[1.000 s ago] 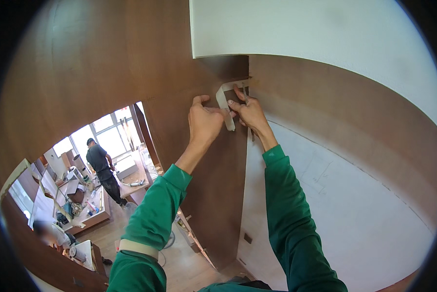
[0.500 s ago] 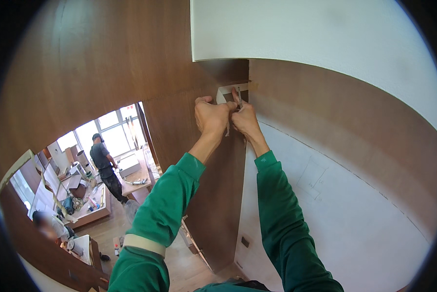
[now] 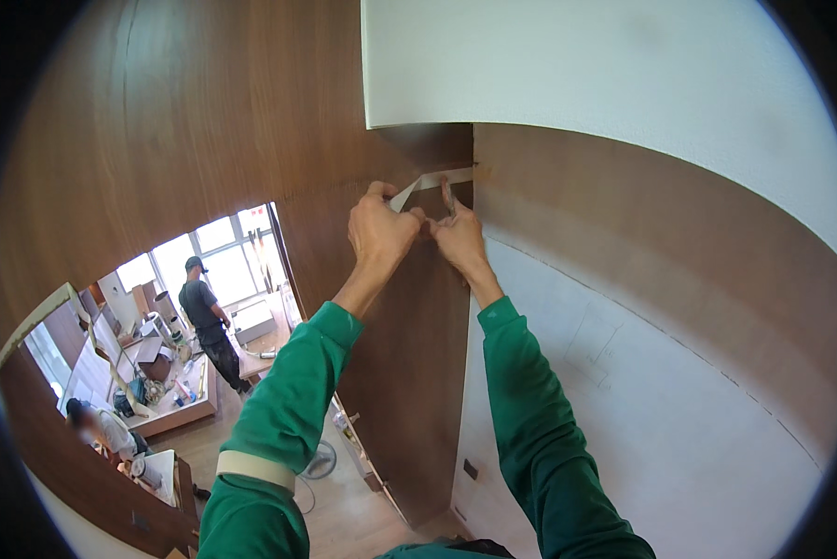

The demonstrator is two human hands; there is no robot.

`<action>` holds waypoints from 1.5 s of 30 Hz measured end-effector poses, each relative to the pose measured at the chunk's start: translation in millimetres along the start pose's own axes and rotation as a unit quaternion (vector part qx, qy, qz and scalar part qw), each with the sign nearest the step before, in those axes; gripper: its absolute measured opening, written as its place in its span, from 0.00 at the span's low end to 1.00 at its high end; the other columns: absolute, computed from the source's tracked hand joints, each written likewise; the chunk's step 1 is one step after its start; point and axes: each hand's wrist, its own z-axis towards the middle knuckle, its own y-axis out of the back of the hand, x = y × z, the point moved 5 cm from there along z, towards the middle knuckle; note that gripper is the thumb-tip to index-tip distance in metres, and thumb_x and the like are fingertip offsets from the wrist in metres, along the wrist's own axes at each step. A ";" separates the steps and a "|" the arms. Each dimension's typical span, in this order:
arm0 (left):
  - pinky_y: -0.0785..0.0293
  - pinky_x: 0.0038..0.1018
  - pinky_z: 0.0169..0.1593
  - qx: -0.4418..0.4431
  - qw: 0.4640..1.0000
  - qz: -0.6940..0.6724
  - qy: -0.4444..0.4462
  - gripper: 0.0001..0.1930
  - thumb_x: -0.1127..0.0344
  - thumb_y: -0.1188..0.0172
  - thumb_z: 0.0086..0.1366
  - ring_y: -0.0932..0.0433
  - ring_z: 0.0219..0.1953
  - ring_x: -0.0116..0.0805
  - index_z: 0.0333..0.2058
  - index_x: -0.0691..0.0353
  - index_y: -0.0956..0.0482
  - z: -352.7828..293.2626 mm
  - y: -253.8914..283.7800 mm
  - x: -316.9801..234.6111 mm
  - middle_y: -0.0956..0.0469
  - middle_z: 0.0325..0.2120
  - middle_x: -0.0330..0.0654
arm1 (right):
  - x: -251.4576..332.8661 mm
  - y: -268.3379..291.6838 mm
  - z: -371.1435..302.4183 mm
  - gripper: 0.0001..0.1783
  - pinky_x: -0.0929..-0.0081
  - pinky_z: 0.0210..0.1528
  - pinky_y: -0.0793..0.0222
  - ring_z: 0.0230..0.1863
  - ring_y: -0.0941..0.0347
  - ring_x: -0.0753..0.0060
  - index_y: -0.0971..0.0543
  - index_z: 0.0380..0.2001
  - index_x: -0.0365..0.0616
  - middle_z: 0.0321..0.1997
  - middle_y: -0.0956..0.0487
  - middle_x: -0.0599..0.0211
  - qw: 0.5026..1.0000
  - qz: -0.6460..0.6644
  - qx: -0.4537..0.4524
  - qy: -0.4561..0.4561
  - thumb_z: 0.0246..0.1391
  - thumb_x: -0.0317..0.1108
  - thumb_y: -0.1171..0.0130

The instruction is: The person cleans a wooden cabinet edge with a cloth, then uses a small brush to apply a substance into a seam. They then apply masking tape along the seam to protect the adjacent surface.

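A strip of white masking tape (image 3: 430, 182) runs along the seam of the brown wood panel (image 3: 409, 307), up to the inner corner beneath the white overhang. My left hand (image 3: 379, 233) is closed on the tape's loose end, which slants away from the panel. Close beside it, my right hand (image 3: 461, 244) reaches up with one finger against the stuck part of the tape near the corner. A slim grey tool (image 3: 451, 197) is tucked in its fingers; its exact kind is too small to make out. Both forearms are in green sleeves, a pale band round the left one.
White overhang (image 3: 577, 65) curves above my hands. To the right stands a pale wall (image 3: 568, 373) with faint pencil lines. Through an opening at lower left, a person (image 3: 204, 312) stands by a workbench, another person (image 3: 106, 433) is lower down, and a round fan (image 3: 320, 460) is on the floor.
My left hand has moved left and slightly down, drawing the tape end along the seam. My right hand has lowered a little, its finger now against the tape.
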 end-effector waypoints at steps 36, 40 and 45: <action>0.27 0.45 0.35 -0.017 0.989 0.084 -0.123 0.14 0.59 0.42 0.63 0.21 0.29 0.60 0.30 0.66 0.18 3.5 23.4 -9.4 0.23 0.21 0.60 | -5.2 5.9 -6.1 0.49 0.76 0.33 0.27 0.24 0.22 0.75 0.52 0.72 0.48 0.17 0.22 0.67 0.996 0.046 -0.071 -0.037 0.50 0.33 0.38; 0.25 0.48 0.36 -0.026 0.989 0.086 -0.121 0.13 0.61 0.44 0.64 0.21 0.29 0.59 0.28 0.65 0.19 7.1 23.6 -6.4 0.21 0.22 0.57 | -2.3 9.3 -2.7 0.50 0.75 0.33 0.27 0.23 0.23 0.75 0.52 0.72 0.49 0.17 0.23 0.66 0.997 0.032 -0.061 -0.030 0.50 0.33 0.38; 0.25 0.48 0.37 -0.042 0.988 0.098 -0.108 0.14 0.61 0.45 0.64 0.21 0.30 0.60 0.29 0.66 0.19 11.8 25.9 -2.0 0.21 0.23 0.58 | -2.4 8.6 1.2 0.50 0.74 0.34 0.28 0.23 0.24 0.74 0.52 0.72 0.51 0.18 0.23 0.65 0.999 0.004 -0.036 -0.032 0.49 0.34 0.39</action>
